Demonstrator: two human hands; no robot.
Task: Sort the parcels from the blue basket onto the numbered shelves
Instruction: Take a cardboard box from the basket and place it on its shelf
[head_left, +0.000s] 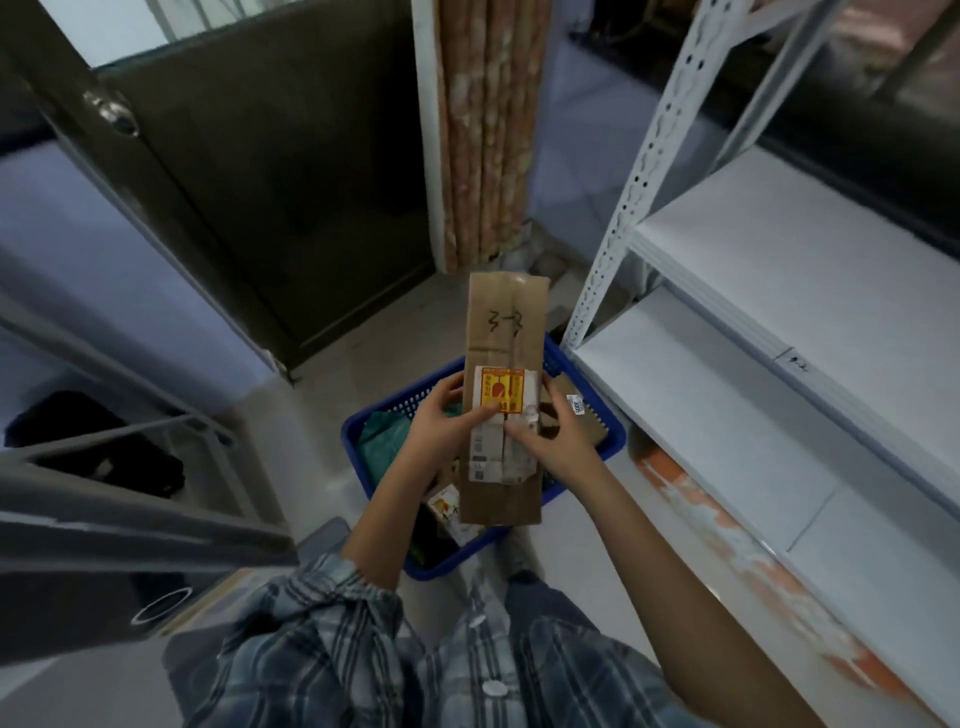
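Sorting looks barely begun: both hands, left (441, 423) and right (545, 441), grip a long brown cardboard parcel (506, 332) marked "3-3" above the blue plastic basket (608, 441), which holds more parcels; visible white metal shelves (727, 415) carry nothing.

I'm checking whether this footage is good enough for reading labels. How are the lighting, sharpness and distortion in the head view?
Head view: dim, bluish light, no glare; wide-angle bending bows the shelf post and door edges; the handwritten mark on the brown parcel is readable, but its printed label's fine text is too soft to read; the picture is soft throughout.
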